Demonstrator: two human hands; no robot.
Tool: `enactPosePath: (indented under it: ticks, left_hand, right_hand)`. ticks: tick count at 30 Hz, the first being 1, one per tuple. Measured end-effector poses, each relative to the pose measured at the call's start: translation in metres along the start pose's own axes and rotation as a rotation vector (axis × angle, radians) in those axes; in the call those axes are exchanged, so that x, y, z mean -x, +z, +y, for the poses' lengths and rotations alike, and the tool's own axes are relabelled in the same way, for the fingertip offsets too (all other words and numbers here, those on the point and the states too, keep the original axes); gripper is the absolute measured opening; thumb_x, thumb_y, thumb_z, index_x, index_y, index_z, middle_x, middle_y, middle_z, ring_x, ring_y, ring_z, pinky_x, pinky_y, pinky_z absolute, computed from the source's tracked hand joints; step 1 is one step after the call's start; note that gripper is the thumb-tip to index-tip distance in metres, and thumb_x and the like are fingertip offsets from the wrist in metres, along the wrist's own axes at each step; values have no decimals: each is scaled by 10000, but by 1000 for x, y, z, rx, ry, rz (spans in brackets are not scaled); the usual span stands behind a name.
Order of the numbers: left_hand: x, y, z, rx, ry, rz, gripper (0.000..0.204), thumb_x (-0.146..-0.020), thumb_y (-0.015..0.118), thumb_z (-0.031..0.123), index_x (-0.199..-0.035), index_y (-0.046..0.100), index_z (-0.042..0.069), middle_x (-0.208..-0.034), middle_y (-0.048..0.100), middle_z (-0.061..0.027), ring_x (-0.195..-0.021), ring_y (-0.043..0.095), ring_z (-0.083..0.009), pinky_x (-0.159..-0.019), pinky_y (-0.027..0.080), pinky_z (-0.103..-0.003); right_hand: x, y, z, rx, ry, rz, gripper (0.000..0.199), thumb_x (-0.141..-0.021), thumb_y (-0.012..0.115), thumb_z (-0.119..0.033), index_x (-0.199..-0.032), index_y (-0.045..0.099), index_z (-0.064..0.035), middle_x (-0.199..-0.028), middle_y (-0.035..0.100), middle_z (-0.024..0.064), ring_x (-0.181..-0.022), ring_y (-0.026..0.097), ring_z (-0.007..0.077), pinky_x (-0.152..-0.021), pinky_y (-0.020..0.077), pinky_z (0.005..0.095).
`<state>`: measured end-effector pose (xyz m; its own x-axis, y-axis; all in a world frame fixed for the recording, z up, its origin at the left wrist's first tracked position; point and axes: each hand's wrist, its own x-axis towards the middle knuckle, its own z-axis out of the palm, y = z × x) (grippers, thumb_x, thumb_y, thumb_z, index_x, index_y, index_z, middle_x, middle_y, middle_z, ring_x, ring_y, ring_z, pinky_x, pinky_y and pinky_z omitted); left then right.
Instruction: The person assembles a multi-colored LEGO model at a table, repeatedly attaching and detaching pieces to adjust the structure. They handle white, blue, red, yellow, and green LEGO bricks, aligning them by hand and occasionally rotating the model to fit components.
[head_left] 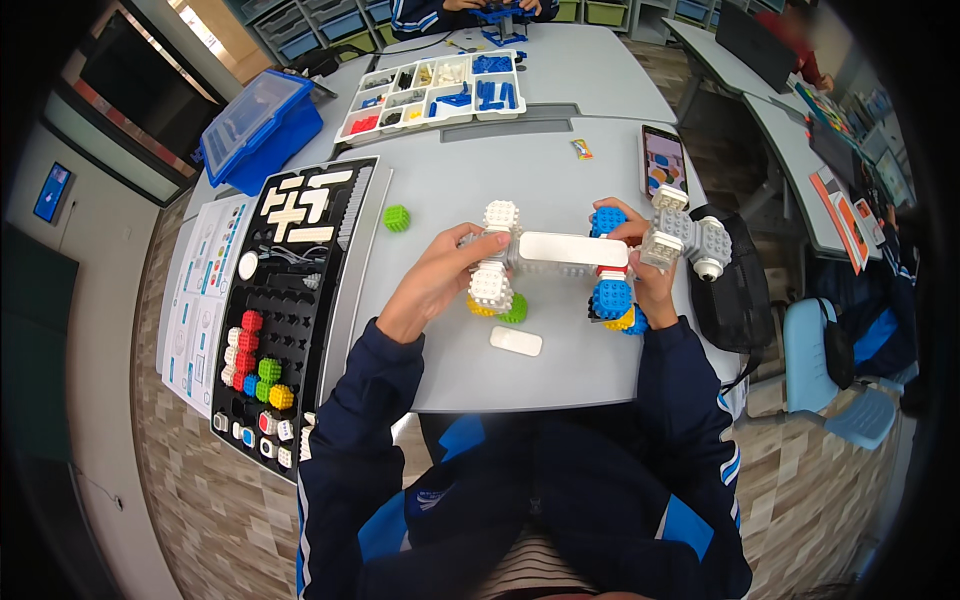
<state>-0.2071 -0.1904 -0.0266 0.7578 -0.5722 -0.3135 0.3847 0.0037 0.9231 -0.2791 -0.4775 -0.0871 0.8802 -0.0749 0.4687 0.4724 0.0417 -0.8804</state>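
Note:
Above the table, my left hand (432, 278) and my right hand (652, 285) hold a model of studded building blocks between them. A long white plate (573, 249) bridges its middle. My left fingers and thumb grip the end with white blocks (490, 285). At the other end, my right fingers close round the part with blue blocks (612, 299), beside grey blocks (668, 236) that stick out to the right. Yellow and green blocks (514, 309) show under the left end; whether they are attached, I cannot tell. A loose white rounded plate (516, 341) lies nearer me.
One green block (397, 218) sits left of the model. Left of it lies a black foam tray (290, 345) of blocks. Behind are a blue bin (262, 130) and a white sorting tray (432, 122). A phone (664, 160) and a black bag (735, 300) lie right. Another person works across the table.

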Motion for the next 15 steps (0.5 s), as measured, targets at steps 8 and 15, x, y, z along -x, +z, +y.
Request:
enactPosePath:
  ticks: [8,15]
  left_hand:
    - [0,-2,3,-16,21,5,556,-930,738,303,-1275,520,-75,-1115,661,-175,-925,716,-204,-812,599,-315]
    - [-2,-14,13,-109,9,-15,500,-952,712,319,-1246,549,-51,-1097,668,-149,-922,716,-185,-798,593,-299]
  right_hand:
    - [1,6,9,-19,-101,-12,408,-870,667,-410,-1026,697,-34,-1383,545,219,-1045,641,199,-846,525,322]
    - [3,8,7,17,1,-70,482,-853,684,-494,-1047,698,-53,-1435,487,262,-1137,635,274,-916,510,379]
